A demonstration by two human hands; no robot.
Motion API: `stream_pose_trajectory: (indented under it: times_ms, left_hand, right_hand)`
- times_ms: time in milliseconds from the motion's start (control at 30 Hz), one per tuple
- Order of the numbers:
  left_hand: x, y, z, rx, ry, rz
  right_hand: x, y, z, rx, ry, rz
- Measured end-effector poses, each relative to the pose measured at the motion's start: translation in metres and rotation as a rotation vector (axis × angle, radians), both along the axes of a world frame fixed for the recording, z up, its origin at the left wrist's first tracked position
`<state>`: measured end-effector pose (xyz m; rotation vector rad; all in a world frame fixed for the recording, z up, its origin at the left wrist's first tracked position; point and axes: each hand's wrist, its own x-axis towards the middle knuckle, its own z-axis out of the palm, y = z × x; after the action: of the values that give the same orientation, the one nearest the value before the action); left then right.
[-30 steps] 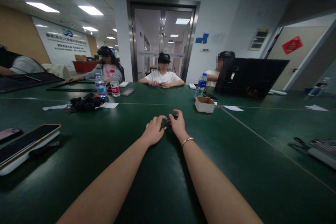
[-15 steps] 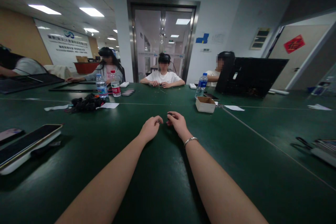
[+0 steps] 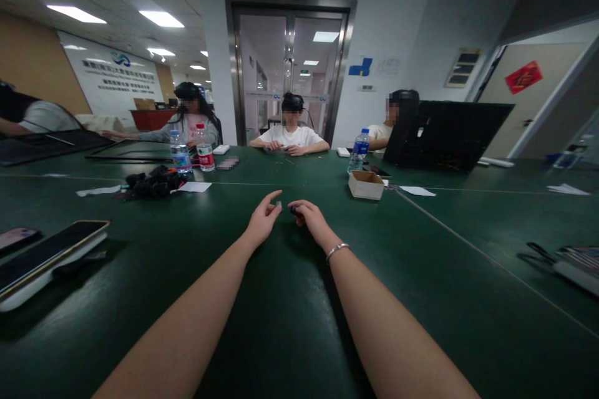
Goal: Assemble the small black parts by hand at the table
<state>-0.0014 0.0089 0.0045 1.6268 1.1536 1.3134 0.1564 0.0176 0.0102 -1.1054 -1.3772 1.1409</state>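
Over the green table (image 3: 290, 299), my left hand (image 3: 263, 219) has its index finger stretched forward. A small, pale, see-through piece (image 3: 279, 204) shows at its thumb tip, held in the hand; its kind is too small to make out. Close by on the right, my right hand (image 3: 312, 219) is closed, with a silver bracelet (image 3: 337, 253) at the wrist. Its fingertips pinch a small dark piece (image 3: 294, 210), partly covered by the fingers. A narrow gap separates the two hands.
An open cardboard box (image 3: 365, 187) stands ahead on the right, near a water bottle (image 3: 359, 151). Black cables (image 3: 152, 183) and two bottles sit ahead left. A phone (image 3: 51, 255) lies at near left. Several people sit around the table; a monitor (image 3: 461, 136) stands right.
My left index finger has straightened and lifted away from the thumb, uncovering the pale piece. My right hand has shifted slightly left, and its dark piece shows more clearly.
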Motion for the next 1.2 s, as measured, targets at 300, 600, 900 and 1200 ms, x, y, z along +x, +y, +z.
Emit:
stream_pose_trajectory:
  times_ms: [300,600,900,1200]
  left_hand:
    - [-0.002,0.002,-0.001,-0.06,-0.121,-0.063]
    - [-0.004,0.002,-0.002,-0.086,-0.139,-0.013]
    - [-0.003,0.004,-0.004,-0.098,-0.126,-0.014]
    - [-0.002,0.001,-0.002,-0.128,-0.139,-0.033]
  right_hand:
    - [0.001,0.001,-0.003,0.045,0.013,-0.007]
    - [0.011,0.004,-0.006,0.005,0.075,0.113]
    - [0.012,0.006,-0.008,-0.044,0.162,0.153]
    - [0.014,0.007,-0.009,-0.051,0.235,0.161]
